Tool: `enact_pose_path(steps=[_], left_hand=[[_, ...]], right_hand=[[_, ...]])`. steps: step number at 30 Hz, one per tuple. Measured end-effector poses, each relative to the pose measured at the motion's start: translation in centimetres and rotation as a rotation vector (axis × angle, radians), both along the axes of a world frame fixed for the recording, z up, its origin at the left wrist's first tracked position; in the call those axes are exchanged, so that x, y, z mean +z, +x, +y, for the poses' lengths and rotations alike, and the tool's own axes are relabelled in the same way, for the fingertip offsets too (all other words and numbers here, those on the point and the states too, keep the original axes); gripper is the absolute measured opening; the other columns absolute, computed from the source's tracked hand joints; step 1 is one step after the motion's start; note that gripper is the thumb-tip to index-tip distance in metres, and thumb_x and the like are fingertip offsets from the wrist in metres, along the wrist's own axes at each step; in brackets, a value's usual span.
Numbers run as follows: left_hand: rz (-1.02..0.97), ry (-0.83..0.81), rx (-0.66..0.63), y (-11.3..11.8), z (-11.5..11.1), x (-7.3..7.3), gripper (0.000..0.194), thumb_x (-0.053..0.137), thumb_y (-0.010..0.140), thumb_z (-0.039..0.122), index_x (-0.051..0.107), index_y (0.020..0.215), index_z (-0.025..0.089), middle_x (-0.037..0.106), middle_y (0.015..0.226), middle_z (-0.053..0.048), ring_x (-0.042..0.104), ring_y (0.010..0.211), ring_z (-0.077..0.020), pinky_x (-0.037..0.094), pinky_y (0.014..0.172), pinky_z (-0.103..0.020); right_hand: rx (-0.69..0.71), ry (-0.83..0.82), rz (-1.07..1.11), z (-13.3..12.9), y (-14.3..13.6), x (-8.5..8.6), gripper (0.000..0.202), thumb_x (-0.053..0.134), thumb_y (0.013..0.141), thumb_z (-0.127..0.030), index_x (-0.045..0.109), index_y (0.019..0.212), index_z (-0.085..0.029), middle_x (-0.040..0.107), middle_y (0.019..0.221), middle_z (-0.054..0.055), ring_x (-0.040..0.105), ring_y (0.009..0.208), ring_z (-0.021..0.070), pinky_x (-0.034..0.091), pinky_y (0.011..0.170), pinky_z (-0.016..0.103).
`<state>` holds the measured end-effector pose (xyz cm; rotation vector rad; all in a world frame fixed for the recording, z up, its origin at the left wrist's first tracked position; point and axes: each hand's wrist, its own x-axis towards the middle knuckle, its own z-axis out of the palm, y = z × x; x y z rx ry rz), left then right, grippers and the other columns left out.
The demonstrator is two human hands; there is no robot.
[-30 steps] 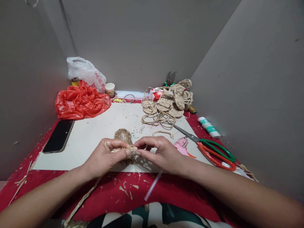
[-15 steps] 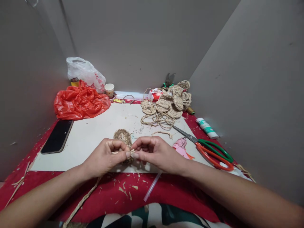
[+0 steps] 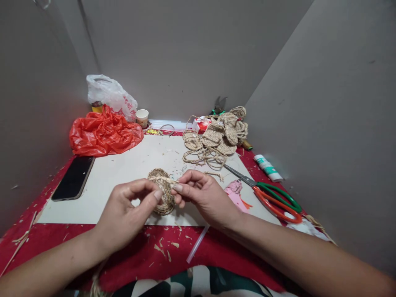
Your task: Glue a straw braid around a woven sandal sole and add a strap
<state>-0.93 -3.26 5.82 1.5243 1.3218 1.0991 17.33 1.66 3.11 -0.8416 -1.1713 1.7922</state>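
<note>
An oval coil of braided straw (image 3: 168,200), shaped like a small sole, is at the front middle of the white board, behind my fingers. Across its upper part runs a pale straw strand (image 3: 165,179), its right end pinched between thumb and forefinger of my right hand (image 3: 202,196). My left hand (image 3: 131,210) is at the coil's left side, thumb and forefinger curled together; what they hold, if anything, is hidden. A bundle of straw (image 3: 96,284) hangs below my left wrist, partly blurred.
Scissors (image 3: 262,192) with red and green handles lie right, near a pink item (image 3: 236,196). Behind them are piled straw coils (image 3: 221,132). A phone (image 3: 74,179), red plastic bag (image 3: 107,132) and paper cup (image 3: 142,117) are left. A clear tube (image 3: 198,245) lies in front.
My hands were together at the coil; now they are apart, the left drawn back leftward. The pale strand now shows stretched over the coil from my right fingers.
</note>
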Motion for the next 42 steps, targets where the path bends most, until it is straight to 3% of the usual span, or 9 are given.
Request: enact_pose_path(steps=[2, 4, 12, 21, 29, 35, 42], left_hand=[[-0.191, -0.207, -0.132, 0.5, -0.2, -0.5, 0.021, 0.06, 0.084, 0.036, 0.067, 0.08, 0.017, 0.067, 0.072, -0.003, 0.056, 0.061, -0.0126, 0.046, 0.06, -0.024], [-0.326, -0.3, -0.182, 0.9, -0.1, -1.2, 0.022, 0.06, 0.085, 0.036, 0.068, 0.084, 0.016, 0.068, 0.077, -0.004, 0.058, 0.065, -0.0125, 0.047, 0.065, -0.024], [-0.534, -0.382, -0.105, 1.0, 0.3, -3.0, 0.017, 0.068, 0.08, 0.031, 0.068, 0.079, 0.013, 0.068, 0.073, -0.004, 0.06, 0.07, -0.0127, 0.047, 0.073, -0.025], [-0.504, -0.365, -0.077, 1.0, 0.6, -3.0, 0.015, 0.071, 0.077, 0.029, 0.068, 0.08, 0.015, 0.071, 0.074, -0.002, 0.063, 0.068, -0.0118, 0.05, 0.07, -0.023], [-0.398, -0.281, -0.126, 1.1, 1.0, -2.4, 0.009, 0.071, 0.077, 0.025, 0.07, 0.08, 0.016, 0.07, 0.073, 0.0, 0.062, 0.069, -0.0111, 0.049, 0.07, -0.021], [-0.332, -0.3, -0.136, 0.7, 1.2, -3.1, 0.008, 0.069, 0.079, 0.024, 0.069, 0.081, 0.017, 0.07, 0.076, 0.0, 0.062, 0.071, -0.0109, 0.048, 0.07, -0.02], [-0.307, -0.306, -0.129, 0.5, 1.3, -3.4, 0.009, 0.071, 0.076, 0.024, 0.071, 0.082, 0.018, 0.07, 0.077, 0.0, 0.061, 0.071, -0.0103, 0.047, 0.071, -0.02]], right_hand=[[0.004, 0.016, 0.002, -0.6, -0.2, 0.0, 0.028, 0.079, 0.069, -0.032, 0.057, 0.073, -0.016, 0.069, 0.061, -0.001, 0.063, 0.052, 0.0089, 0.051, 0.052, 0.019], [0.021, 0.026, -0.01, -1.1, -0.4, -0.1, 0.027, 0.077, 0.071, -0.034, 0.056, 0.073, -0.016, 0.069, 0.059, -0.001, 0.064, 0.053, 0.0097, 0.052, 0.053, 0.02], [-0.006, -0.017, -0.066, -2.1, -0.8, -0.2, 0.032, 0.079, 0.067, -0.037, 0.056, 0.07, -0.016, 0.068, 0.06, -0.001, 0.062, 0.051, 0.0082, 0.05, 0.052, 0.019], [0.004, -0.042, -0.221, -1.9, -0.3, 0.1, 0.034, 0.082, 0.06, -0.04, 0.061, 0.071, -0.016, 0.065, 0.058, -0.002, 0.059, 0.05, 0.0085, 0.048, 0.052, 0.021], [0.023, -0.049, -0.233, -1.1, -0.1, -0.2, 0.031, 0.08, 0.062, -0.038, 0.062, 0.074, -0.015, 0.063, 0.056, -0.003, 0.055, 0.049, 0.0076, 0.045, 0.052, 0.02], [0.083, -0.125, -0.239, -0.7, 0.1, -0.4, 0.033, 0.083, 0.058, -0.031, 0.059, 0.074, -0.015, 0.059, 0.052, -0.006, 0.054, 0.046, 0.007, 0.043, 0.051, 0.02], [0.111, -0.081, -0.319, -0.7, 0.4, -0.2, 0.032, 0.08, 0.062, -0.035, 0.059, 0.073, -0.014, 0.061, 0.055, -0.004, 0.052, 0.048, 0.006, 0.04, 0.051, 0.019]])
